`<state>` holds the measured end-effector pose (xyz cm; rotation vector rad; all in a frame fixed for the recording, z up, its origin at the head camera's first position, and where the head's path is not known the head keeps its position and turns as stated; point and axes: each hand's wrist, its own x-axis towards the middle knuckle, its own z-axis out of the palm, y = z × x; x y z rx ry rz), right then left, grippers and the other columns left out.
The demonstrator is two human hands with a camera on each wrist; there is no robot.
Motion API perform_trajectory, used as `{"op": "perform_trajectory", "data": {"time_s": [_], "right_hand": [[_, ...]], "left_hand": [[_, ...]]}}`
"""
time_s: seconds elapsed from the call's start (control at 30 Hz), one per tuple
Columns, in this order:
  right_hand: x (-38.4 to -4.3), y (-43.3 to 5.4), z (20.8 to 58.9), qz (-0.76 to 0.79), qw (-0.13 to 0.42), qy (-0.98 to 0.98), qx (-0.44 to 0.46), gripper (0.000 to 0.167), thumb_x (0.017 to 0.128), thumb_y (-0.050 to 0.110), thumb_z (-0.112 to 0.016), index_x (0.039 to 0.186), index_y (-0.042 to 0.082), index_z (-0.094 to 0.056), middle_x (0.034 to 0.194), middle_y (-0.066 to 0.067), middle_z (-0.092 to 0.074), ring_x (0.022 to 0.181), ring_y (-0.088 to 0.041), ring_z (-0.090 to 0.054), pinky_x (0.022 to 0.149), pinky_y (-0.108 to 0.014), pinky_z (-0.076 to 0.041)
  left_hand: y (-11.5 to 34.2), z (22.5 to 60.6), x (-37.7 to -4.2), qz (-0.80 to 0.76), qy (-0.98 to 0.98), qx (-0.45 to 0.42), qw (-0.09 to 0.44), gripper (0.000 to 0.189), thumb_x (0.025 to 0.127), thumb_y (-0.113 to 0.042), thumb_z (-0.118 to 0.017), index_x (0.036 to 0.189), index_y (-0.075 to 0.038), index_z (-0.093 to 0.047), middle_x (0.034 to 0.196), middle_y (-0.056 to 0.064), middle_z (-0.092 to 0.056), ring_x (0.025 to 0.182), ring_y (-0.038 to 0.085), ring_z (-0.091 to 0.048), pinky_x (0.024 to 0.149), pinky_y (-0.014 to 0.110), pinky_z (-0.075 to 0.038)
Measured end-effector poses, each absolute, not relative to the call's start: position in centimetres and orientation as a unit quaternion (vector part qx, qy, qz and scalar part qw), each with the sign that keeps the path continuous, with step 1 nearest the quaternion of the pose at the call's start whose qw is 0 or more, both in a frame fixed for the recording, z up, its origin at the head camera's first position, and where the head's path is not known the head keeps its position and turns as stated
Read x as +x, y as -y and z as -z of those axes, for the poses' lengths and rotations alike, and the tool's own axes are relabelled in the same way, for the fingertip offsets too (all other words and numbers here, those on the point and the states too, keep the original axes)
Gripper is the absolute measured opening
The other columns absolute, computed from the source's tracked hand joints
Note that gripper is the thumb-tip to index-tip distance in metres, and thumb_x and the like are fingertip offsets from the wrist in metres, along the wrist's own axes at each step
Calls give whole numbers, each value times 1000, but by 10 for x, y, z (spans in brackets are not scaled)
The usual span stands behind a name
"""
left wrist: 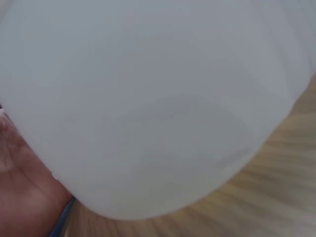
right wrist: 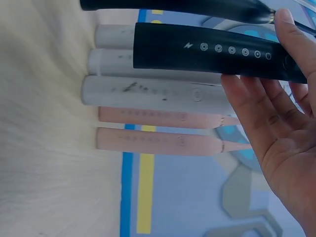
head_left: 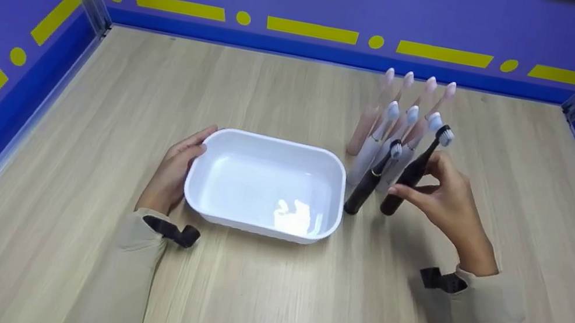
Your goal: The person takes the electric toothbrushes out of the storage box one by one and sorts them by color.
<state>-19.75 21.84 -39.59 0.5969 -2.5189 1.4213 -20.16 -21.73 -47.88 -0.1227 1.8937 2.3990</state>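
My left hand (head_left: 173,171) holds the left end of an empty white basin (head_left: 258,227), with thumb and fingers at its rim. The left wrist view is mostly filled by the basin's outer wall (left wrist: 148,123), with part of the palm beside it. My right hand (head_left: 452,199) pinches a black electric toothbrush (right wrist: 212,52) by its handle, thumb on one side and fingers on the other. In the right wrist view its base appears raised above the table. Another black toothbrush (head_left: 364,191) stands upright just left of it, by the basin's right edge.
Behind the black pair stand three white toothbrushes (head_left: 364,160), then a row of several pink toothbrushes (head_left: 362,130), all upright and close together. The wooden table (head_left: 239,301) is bounded by blue-purple panels (head_left: 314,9) with yellow marks at the back and sides.
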Motion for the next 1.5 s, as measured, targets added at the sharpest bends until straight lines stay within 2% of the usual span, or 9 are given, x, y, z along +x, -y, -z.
{"op": "perform_trajectory", "data": {"time_s": [0.43, 0.67, 1.07, 1.5], "right_hand": [[-203, -219, 410, -444, 88, 869, 198, 52, 68, 8, -84, 105, -4, -50, 92, -12, -66, 86, 6, -58, 65, -9, -53], [-204, -218, 415, -449, 85, 864, 213, 56, 68, 6, -84, 113, -3, -51, 91, -12, -66, 83, 3, -59, 65, -12, -55], [-201, -214, 422, -438, 70, 869, 218, 54, 69, 9, -83, 111, -3, -51, 91, -11, -67, 83, 2, -59, 66, -10, -54], [-200, -209, 425, -466, 48, 856, 217, 49, 73, 7, -81, 111, -3, -52, 93, -11, -64, 82, 1, -60, 66, -14, -56]], "left_hand": [[217, 479, -201, -786, -616, -30, 37, 46, 100, -10, -37, 146, -8, -40, 156, 2, -34, 145, 14, -28, 120, 30, -24], [216, 478, -201, -785, -618, -32, 37, 47, 100, -10, -37, 146, -8, -40, 156, 2, -34, 145, 14, -28, 120, 30, -23], [216, 478, -201, -795, -604, -45, 41, 46, 99, -9, -38, 146, -8, -41, 155, 3, -36, 142, 16, -34, 118, 30, -28], [217, 478, -200, -792, -608, -41, 42, 47, 100, -9, -37, 146, -9, -40, 156, 2, -34, 143, 15, -32, 117, 28, -29]]}}
